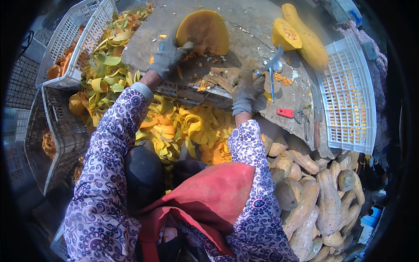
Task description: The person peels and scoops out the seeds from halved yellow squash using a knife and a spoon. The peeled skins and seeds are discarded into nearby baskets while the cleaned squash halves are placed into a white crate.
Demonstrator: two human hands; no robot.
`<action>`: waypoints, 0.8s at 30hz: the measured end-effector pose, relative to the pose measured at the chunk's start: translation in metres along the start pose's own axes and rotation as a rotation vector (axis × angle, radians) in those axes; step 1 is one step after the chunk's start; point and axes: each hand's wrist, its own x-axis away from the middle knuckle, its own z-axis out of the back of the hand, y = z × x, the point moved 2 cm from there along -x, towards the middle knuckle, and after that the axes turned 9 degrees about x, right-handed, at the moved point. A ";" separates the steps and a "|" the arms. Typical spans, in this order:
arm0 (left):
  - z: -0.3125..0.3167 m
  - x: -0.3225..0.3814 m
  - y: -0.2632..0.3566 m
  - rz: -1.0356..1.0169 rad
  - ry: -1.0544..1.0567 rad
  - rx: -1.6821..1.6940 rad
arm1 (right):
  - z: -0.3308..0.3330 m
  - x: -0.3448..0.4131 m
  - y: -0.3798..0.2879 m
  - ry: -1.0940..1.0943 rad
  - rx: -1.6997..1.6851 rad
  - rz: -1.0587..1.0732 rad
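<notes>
My left hand (169,56), in a grey work glove, grips the lower left edge of a large cut piece of orange pumpkin (204,31) on the worn wooden board (147,34). My gloved right hand (247,85) is closed round the handle of a knife with a short curved blade (273,60), which points up and to the right. Just beyond that blade lie a metal spoon (277,66) and a thin blue-handled tool (272,85). Pumpkin seeds and orange scraps are scattered about the board.
A peeled long squash (306,41) and a cut half (285,34) lie back right, near a white plastic crate (350,95). A red-handled peeler (285,113) and a long knife (316,131) lie right. Peelings (183,124) heap below the board; unpeeled squashes (327,199) pile lower right. Crates (73,49) stand left.
</notes>
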 end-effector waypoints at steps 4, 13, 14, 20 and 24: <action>-0.003 0.001 -0.010 0.079 -0.040 0.100 | 0.000 0.000 -0.001 -0.018 0.027 0.043; -0.003 0.000 -0.012 0.093 -0.055 0.116 | -0.002 0.002 -0.022 -0.076 0.115 -0.063; -0.004 0.000 -0.013 0.111 -0.080 0.199 | -0.003 0.002 -0.028 -0.119 0.157 -0.071; -0.004 -0.002 -0.014 0.076 -0.068 0.109 | 0.023 -0.010 -0.066 -0.123 0.482 -0.008; 0.000 -0.003 -0.015 0.053 -0.059 0.017 | 0.080 -0.056 -0.078 -0.047 0.779 -0.046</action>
